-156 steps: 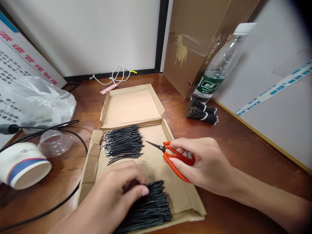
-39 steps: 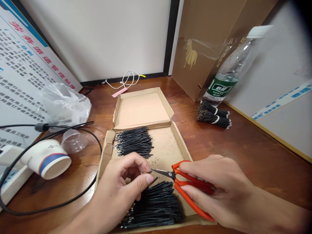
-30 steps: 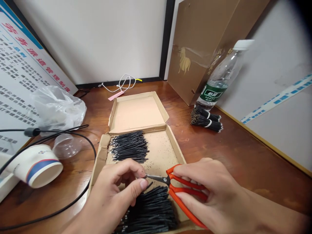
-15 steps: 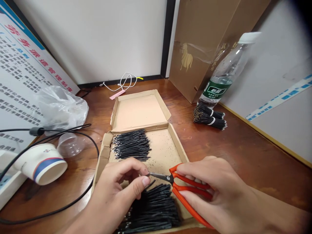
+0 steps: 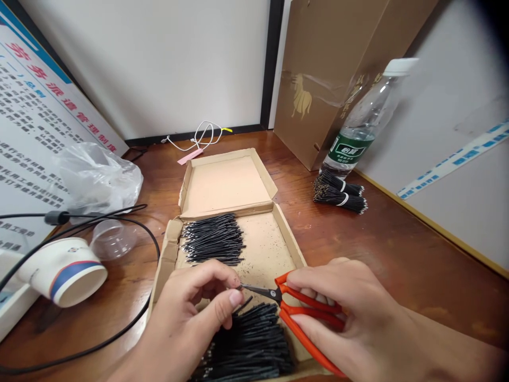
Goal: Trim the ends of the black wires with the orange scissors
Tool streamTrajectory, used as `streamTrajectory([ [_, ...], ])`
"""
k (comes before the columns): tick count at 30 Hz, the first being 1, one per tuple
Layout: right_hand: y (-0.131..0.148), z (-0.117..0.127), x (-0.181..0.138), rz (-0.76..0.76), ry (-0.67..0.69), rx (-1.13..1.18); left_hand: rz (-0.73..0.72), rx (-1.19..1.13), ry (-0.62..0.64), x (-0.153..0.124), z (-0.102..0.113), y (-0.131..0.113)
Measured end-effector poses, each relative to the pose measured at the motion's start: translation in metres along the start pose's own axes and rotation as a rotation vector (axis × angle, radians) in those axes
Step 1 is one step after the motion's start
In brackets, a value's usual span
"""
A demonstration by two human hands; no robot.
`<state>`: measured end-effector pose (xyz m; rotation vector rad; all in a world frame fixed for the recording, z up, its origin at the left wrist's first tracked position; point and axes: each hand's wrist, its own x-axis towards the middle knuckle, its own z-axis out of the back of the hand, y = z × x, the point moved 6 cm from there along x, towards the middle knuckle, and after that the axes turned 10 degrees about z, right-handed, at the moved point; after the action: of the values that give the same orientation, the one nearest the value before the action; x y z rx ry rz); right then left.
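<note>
The left hand [image 5: 178, 307] hangs over the open cardboard box [image 5: 274, 228], its fingers [image 5: 220, 307] pinched together on a thin black wire [image 5: 246, 304] whose short end pokes out past the thumb. Just above that end, the point of the red-handled scissors [image 5: 275, 295] meets a dark bit at the index fingertip; farther right, the right hand [image 5: 353, 302] has its fingers wrapped round the handles. The step in hand looks to be fine work with the blade tips at the wire's end, and the next move seems to call for a steady pinch and a small, controlled squeeze, points clear of the skin. As for what is hard to read, at far left a black cable [image 5: 157, 239] crosses in front of the tipped paper cup [image 5: 66, 265]. The left palm hides most of the held wire, so whether the two dark bits belong together, or the blades are parted, cannot be told. That hand also covers part of the near pile [image 5: 258, 339], which the view's lower edge crops, while the far pile [image 5: 214, 239] shows nearly whole. At right, banded bundles [image 5: 340, 199] block the foot of the bottle [image 5: 353, 140].
</note>
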<state>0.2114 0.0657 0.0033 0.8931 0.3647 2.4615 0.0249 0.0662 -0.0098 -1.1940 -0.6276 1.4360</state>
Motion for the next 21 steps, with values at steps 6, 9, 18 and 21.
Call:
streamTrajectory([
  [6,-0.0006,-0.0003,-0.0026,-0.014,0.006,-0.011,-0.052,0.013,0.01,0.0023,-0.0006,0.0007],
  [9,-0.0006,-0.0019,-0.0013,-0.023,0.031,0.017,-0.05,0.011,0.015,0.0031,-0.0005,-0.0001],
  [18,-0.002,-0.0016,-0.0027,-0.038,0.003,-0.003,-0.041,-0.002,0.031,0.0024,-0.0015,-0.0003],
  [21,-0.0006,-0.0006,-0.0026,-0.034,0.01,0.006,-0.057,0.015,0.018,0.0017,-0.0009,-0.0024],
])
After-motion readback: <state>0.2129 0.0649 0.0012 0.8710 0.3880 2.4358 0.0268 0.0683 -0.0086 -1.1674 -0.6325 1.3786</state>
